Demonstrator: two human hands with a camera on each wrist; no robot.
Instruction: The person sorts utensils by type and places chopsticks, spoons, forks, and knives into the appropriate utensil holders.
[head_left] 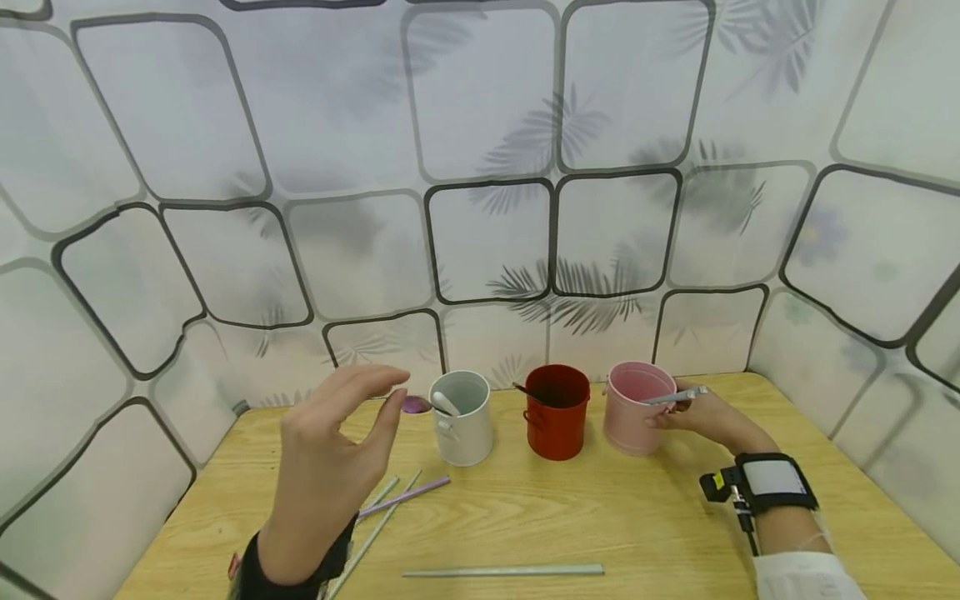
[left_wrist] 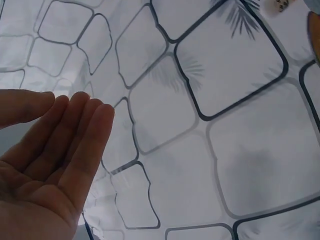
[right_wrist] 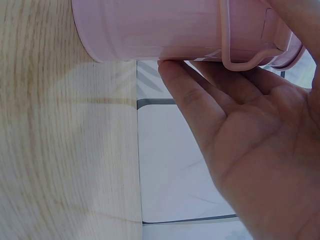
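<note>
My right hand (head_left: pixel 693 412) grips the side of a pink bucket (head_left: pixel 633 425), which stands at the right of a row. In the right wrist view, the fingers lie along the bucket's wall beside its wire handle (right_wrist: pixel 226 35). A silver-grey utensil (head_left: pixel 675 396) leans out over the rim. My left hand (head_left: pixel 330 458) is raised left of the white bucket (head_left: pixel 465 437), thumb and index fingertips close together. The left wrist view shows nothing between its fingers. Near those fingertips, a purple-ended spoon (head_left: pixel 415 405) leans out of the white bucket, beside a white utensil (head_left: pixel 446 403).
Between the other two buckets stands a red bucket (head_left: pixel 557 429) with a dark thin handle (head_left: pixel 527 392) over its rim. Pale green sticks and a purple stick (head_left: pixel 408 495) lie crossed near the left wrist. Another pale stick (head_left: pixel 502 571) lies at the front. Patterned cloth walls enclose the wooden table.
</note>
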